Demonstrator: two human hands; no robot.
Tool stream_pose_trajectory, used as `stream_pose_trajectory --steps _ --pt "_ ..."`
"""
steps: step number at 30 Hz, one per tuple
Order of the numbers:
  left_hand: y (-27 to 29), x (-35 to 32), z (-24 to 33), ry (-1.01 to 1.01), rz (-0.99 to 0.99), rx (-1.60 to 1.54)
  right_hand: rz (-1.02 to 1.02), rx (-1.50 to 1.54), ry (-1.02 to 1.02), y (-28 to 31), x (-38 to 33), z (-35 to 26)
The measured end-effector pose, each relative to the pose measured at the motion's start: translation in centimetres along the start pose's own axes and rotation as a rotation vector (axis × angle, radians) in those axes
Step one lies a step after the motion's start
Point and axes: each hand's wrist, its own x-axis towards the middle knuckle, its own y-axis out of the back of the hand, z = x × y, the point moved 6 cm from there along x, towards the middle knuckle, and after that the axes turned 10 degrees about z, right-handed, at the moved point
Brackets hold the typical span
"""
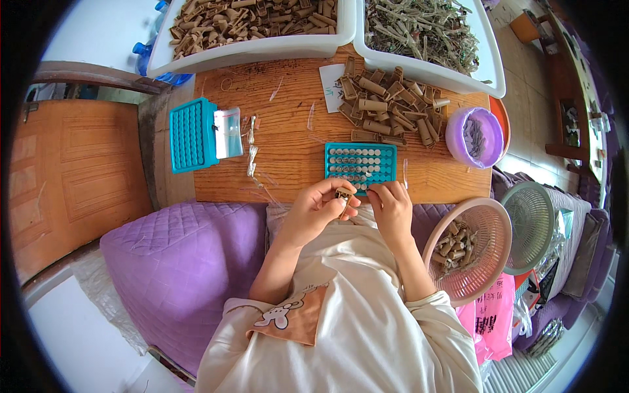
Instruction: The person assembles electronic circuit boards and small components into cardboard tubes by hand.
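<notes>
My left hand (319, 213) is closed around a small tan plastic casing (344, 194), its open side facing up and something dark and silvery inside. Beside it, my right hand (392, 209) has its fingers pinched together at the near edge of a teal tray (389, 157); whatever they hold is hidden. Rows of small round silver discs (354, 160), which look like button cells, fill much of that tray. Just beyond it lies a loose pile of tan casings (386, 105).
Two white bins, one of tan casings (255, 23) and one of clear wired parts (426, 33), stand at the back. A second teal tray (190, 137) sits left. A purple bowl (453, 141) is right; a pink basket (501, 229) holding casings stands beside my right arm.
</notes>
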Motion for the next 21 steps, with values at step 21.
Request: stream_pose_trajectory --steps 21 --pt "-2.0 -0.8 -0.6 0.081 -0.045 0.038 0.195 0.250 0.165 3.7 2.1 -6.2"
